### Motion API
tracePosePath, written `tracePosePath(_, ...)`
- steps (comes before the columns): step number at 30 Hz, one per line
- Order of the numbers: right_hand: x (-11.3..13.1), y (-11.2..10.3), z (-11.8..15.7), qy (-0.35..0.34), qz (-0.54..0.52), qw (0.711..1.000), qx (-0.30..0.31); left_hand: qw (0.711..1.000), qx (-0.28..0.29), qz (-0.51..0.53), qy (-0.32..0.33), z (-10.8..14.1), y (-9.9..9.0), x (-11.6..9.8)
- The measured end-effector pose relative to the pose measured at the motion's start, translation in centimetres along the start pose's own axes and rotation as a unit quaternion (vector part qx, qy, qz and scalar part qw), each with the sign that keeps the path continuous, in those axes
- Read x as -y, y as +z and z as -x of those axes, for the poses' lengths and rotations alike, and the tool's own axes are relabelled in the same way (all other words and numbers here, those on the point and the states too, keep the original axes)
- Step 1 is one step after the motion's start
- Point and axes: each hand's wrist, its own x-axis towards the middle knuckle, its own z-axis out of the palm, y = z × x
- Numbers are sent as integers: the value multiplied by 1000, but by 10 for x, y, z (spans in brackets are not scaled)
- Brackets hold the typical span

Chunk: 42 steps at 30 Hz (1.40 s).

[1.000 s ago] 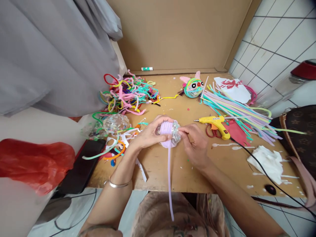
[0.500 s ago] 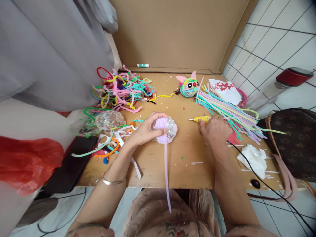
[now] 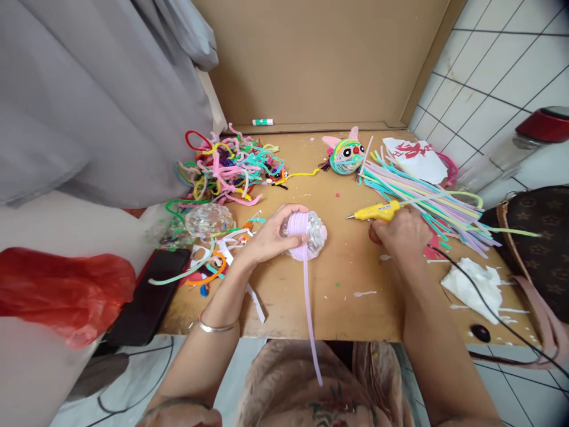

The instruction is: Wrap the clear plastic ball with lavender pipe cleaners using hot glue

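Note:
My left hand is closed around a clear, knobbly plastic bottle piece. Rows of lilac pipe cleaner wrap its left part, and the loose end hangs down past the table's front edge. My thumb presses on the wrapping. To the right, my right hand grips a yellow hot glue gun, its metal nozzle pointing left toward the bottle piece but apart from it. A reddish trigger shows below the gun's body. Some of my right fingers are hidden behind the hand.
A tangle of pipe cleaners lies back left; straight ones fan out right. A decorated eared figure sits at the back. Another clear plastic piece, a phone, tissue and a black cord surround the work area.
My right hand has raised the glue gun off the table, so more of its body shows. The left hand keeps its hold on the bottle piece. The whole view has shifted slightly.

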Motion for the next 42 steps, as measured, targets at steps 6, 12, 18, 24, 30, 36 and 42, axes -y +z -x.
tracePosePath(6, 3, 7, 6, -47, -169, 968, -177, 999, 15, 9, -27, 0, -2, 1)
tracePosePath(12, 21, 7, 31, -144, -243, 938, -200, 999, 29, 12, -30, 1, -2, 5)
tracePosePath(18, 25, 3, 40, -155, -271, 926, -213, 999, 40, -12, -32, 2, -3, -3)
tracePosePath(24, 25, 5, 39, -156, -293, 919, -213, 998, 36, -21, -50, 3, -3, -7)
tracePosePath(30, 27, 7, 38, -151, -320, 913, -204, 999, 32, -20, -37, 2, -2, -3)
tracePosePath(36, 27, 6, 37, -139, -346, 911, -177, 999, 24, -21, -28, 2, 1, -1)
tracePosePath(42, 28, 6, 40, -126, -361, 911, -152, 999, 26, -8, -27, 3, 6, 1)
